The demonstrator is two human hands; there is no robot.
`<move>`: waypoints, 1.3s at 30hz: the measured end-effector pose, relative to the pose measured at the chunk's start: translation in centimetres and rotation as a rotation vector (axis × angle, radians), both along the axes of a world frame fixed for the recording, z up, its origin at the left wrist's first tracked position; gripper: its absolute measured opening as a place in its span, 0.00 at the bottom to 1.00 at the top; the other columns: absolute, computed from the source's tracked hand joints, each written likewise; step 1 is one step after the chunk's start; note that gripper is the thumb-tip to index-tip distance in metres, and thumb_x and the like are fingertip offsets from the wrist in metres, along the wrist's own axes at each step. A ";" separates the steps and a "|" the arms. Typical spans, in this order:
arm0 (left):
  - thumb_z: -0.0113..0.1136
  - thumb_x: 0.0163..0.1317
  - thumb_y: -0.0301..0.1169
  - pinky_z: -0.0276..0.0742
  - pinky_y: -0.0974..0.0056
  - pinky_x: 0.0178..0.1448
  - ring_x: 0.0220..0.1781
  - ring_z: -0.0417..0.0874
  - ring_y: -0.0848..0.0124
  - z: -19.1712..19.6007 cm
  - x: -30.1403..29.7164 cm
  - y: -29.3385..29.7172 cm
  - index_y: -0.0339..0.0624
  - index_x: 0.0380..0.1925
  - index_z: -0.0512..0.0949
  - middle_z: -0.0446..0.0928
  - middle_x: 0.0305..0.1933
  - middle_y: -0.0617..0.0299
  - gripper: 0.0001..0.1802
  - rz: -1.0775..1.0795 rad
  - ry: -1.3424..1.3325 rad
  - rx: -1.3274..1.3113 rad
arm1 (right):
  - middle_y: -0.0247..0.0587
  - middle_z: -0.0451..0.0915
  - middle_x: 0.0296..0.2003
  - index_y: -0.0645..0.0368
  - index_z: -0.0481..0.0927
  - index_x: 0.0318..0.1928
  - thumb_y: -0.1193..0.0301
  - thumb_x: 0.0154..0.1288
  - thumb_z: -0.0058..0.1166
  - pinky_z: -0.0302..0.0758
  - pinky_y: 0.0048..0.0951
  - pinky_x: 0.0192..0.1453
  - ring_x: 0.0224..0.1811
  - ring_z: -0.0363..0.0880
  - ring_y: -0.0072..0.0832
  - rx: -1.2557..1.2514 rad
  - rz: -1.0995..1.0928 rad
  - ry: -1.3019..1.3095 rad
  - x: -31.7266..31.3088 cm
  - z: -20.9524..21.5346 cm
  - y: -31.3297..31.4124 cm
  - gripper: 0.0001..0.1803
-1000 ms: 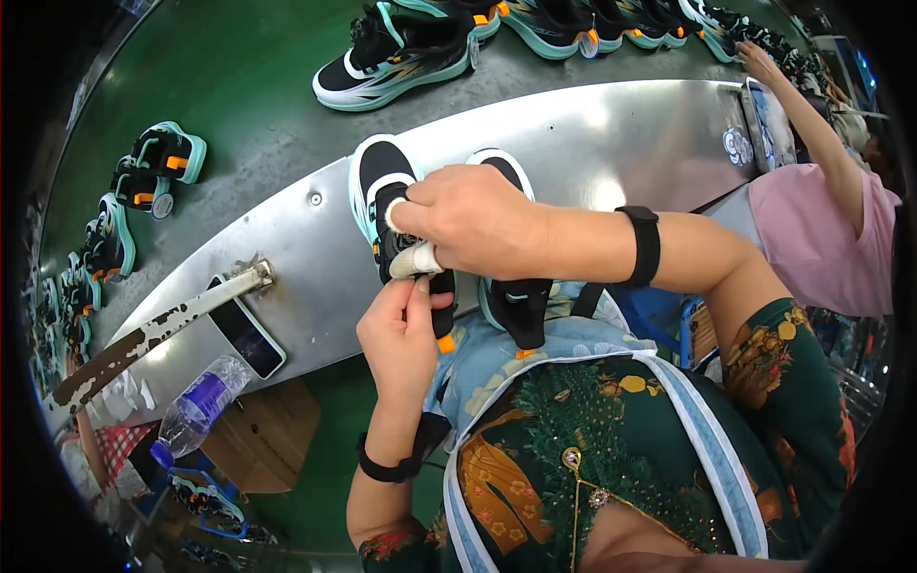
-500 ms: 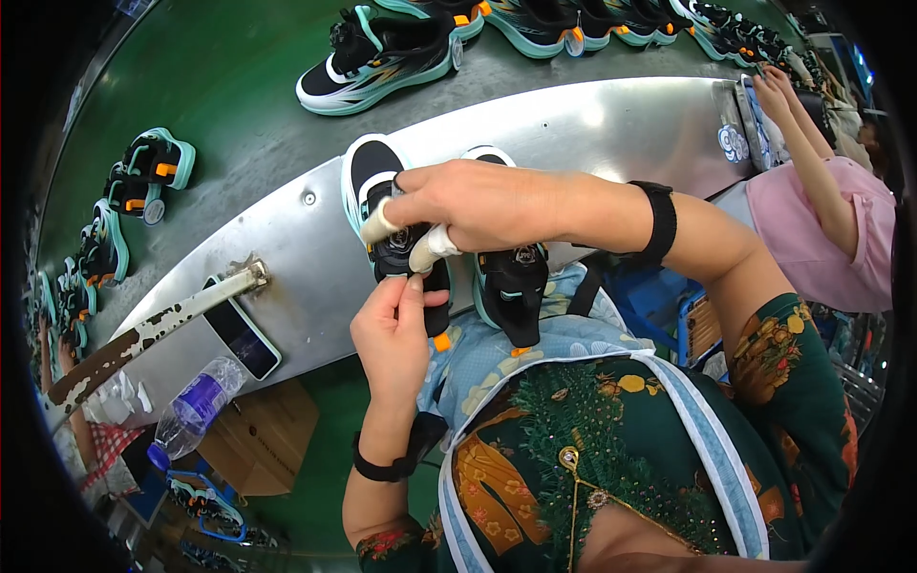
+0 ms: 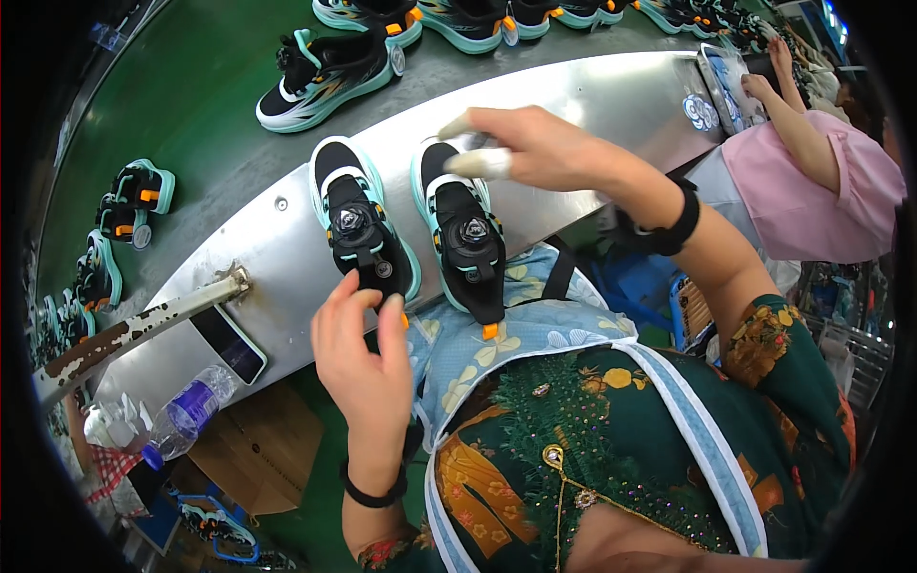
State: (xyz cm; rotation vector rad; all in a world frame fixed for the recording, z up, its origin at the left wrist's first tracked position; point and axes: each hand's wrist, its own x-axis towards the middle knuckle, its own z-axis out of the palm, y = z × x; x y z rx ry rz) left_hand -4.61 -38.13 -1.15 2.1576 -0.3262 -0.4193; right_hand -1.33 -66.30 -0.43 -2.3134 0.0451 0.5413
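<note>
Two black and white sneakers with mint soles lie side by side on the metal ledge, toes pointing away from me: a left sneaker [image 3: 344, 181] and a right sneaker [image 3: 441, 196]. Each has a round dial on its tongue and an orange heel tab. At the left sneaker's heel is my left hand [image 3: 363, 353], fingers curled but apart, nothing seen between them. My right hand [image 3: 549, 148] hovers by the right sneaker's toe, slightly blurred. Pale covers wrap its thumb and a finger, which are spread apart with nothing visible in them.
A green conveyor [image 3: 205, 105] carries several similar sneakers beyond the ledge. Left of me are a phone [image 3: 229, 344], a chipped metal bar [image 3: 143, 334], a water bottle [image 3: 194, 406] and a cardboard box [image 3: 258, 449]. A person in pink [image 3: 812, 191] works at the right.
Both hands have come off the left sneaker. My right hand moved right and away, and my left hand lowered slightly with its fingers parting. The whole view shifted a little.
</note>
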 end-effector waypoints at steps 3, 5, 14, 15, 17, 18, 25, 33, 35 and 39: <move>0.68 0.49 0.34 0.65 0.47 0.61 0.57 0.70 0.48 -0.4 -1.2 -1.5 0.39 0.60 0.69 0.71 0.54 0.40 0.36 -0.357 -0.275 0.140 | 0.50 0.82 0.46 0.56 0.71 0.61 0.55 0.65 0.57 0.77 0.37 0.51 0.47 0.83 0.40 -0.098 0.084 0.035 -4.9 -2.6 0.4 0.29; 0.67 0.47 0.31 0.66 0.47 0.58 0.52 0.72 0.50 -2.8 -1.2 -3.3 0.36 0.65 0.62 0.73 0.49 0.40 0.43 -0.358 -0.305 0.277 | 0.54 0.83 0.39 0.56 0.77 0.54 0.53 0.62 0.60 0.76 0.39 0.50 0.46 0.82 0.47 0.159 -0.041 0.108 -5.0 -0.8 3.2 0.26; 0.55 0.54 0.24 0.75 0.54 0.54 0.49 0.82 0.48 -4.5 12.7 2.0 0.38 0.59 0.71 0.80 0.47 0.40 0.28 0.328 -0.492 -0.001 | 0.44 0.75 0.39 0.41 0.80 0.52 0.64 0.46 0.69 0.69 0.41 0.49 0.44 0.74 0.44 -0.566 0.333 -0.609 13.1 -4.4 -4.3 0.28; 0.55 0.56 0.25 0.75 0.54 0.53 0.49 0.82 0.48 -5.0 16.4 2.0 0.37 0.60 0.71 0.80 0.46 0.40 0.28 0.379 -0.576 0.088 | 0.44 0.75 0.40 0.39 0.79 0.53 0.64 0.46 0.69 0.68 0.40 0.50 0.45 0.74 0.43 -0.689 0.389 -0.598 14.6 -5.8 -4.9 0.29; 0.55 0.58 0.29 0.75 0.54 0.52 0.50 0.81 0.45 -7.2 23.6 3.4 0.40 0.61 0.70 0.80 0.46 0.39 0.28 0.353 -0.596 0.165 | 0.46 0.75 0.40 0.36 0.80 0.51 0.60 0.47 0.67 0.68 0.38 0.49 0.46 0.74 0.43 -0.788 0.501 -0.547 16.6 -8.7 -4.0 0.26; 0.55 0.58 0.31 0.75 0.52 0.52 0.49 0.81 0.45 -8.6 27.4 4.3 0.41 0.62 0.70 0.80 0.46 0.39 0.28 0.280 -0.547 0.232 | 0.42 0.76 0.37 0.38 0.82 0.47 0.56 0.49 0.65 0.69 0.37 0.50 0.45 0.76 0.39 -0.805 0.513 -0.526 17.2 -10.2 -3.8 0.21; 0.56 0.58 0.32 0.71 0.51 0.58 0.52 0.78 0.47 -18.8 34.5 6.7 0.46 0.60 0.73 0.78 0.49 0.42 0.27 0.294 -0.377 0.428 | 0.46 0.81 0.22 0.47 0.84 0.40 0.50 0.54 0.61 0.76 0.44 0.34 0.30 0.83 0.44 -0.551 0.402 -0.317 15.4 -7.5 2.2 0.18; 0.59 0.61 0.29 0.72 0.58 0.60 0.62 0.72 0.55 -7.5 5.5 -3.1 0.34 0.63 0.66 0.70 0.61 0.41 0.29 0.060 -0.061 -0.148 | 0.55 0.77 0.21 0.66 0.75 0.41 0.65 0.56 0.59 0.75 0.46 0.33 0.27 0.80 0.50 0.002 0.318 -0.161 -2.9 -2.7 7.0 0.18; 0.57 0.60 0.27 0.73 0.57 0.57 0.59 0.75 0.53 -8.7 4.5 -0.6 0.34 0.61 0.67 0.71 0.61 0.43 0.28 0.108 0.405 -0.042 | 0.59 0.78 0.27 0.67 0.75 0.44 0.70 0.57 0.59 0.75 0.45 0.34 0.33 0.80 0.50 0.187 0.432 -0.020 -5.0 -0.9 7.3 0.17; 0.51 0.61 0.19 0.73 0.65 0.42 0.35 0.78 0.65 -2.1 1.7 -1.1 0.32 0.43 0.76 0.77 0.36 0.52 0.11 0.311 -0.242 0.039 | 0.48 0.82 0.38 0.56 0.77 0.53 0.66 0.58 0.62 0.75 0.39 0.39 0.36 0.82 0.44 0.634 0.399 0.089 -3.0 1.9 1.4 0.22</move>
